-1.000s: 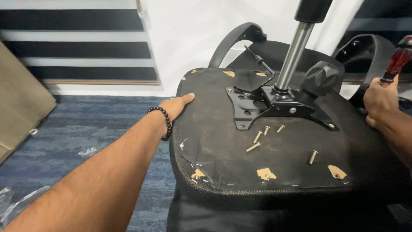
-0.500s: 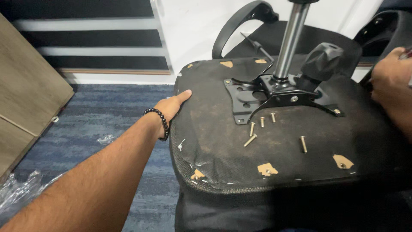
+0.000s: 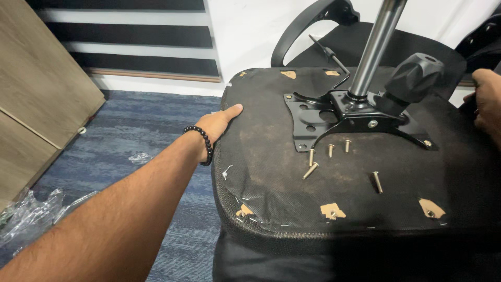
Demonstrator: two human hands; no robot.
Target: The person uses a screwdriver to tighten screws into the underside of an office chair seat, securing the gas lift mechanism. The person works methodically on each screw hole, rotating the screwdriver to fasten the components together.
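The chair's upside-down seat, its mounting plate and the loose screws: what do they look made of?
Seat underside: thin black woven fabric, stapled at the edge, torn in spots over something tan, perhaps wood. Mounting plate: black-painted metal, judging by its stamped holes and slight sheen. Loose screws: pale, shiny metal. The left hand rests on the seat's edge.

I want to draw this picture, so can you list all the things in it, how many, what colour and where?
chair seat underside: one, black, centre
metal plate: one, black, on the seat
pole: one, silver, rising from the plate
knob: one, black, right of the pole
loose screws: five, brassy, lying on the seat
armrest: one, black, top
carpet: blue, left
plastic wrap: clear, bottom left
wooden panel: one, brown, left
bead bracelet: one, black, left wrist
left hand: flat on seat edge
right hand: at seat's right edge
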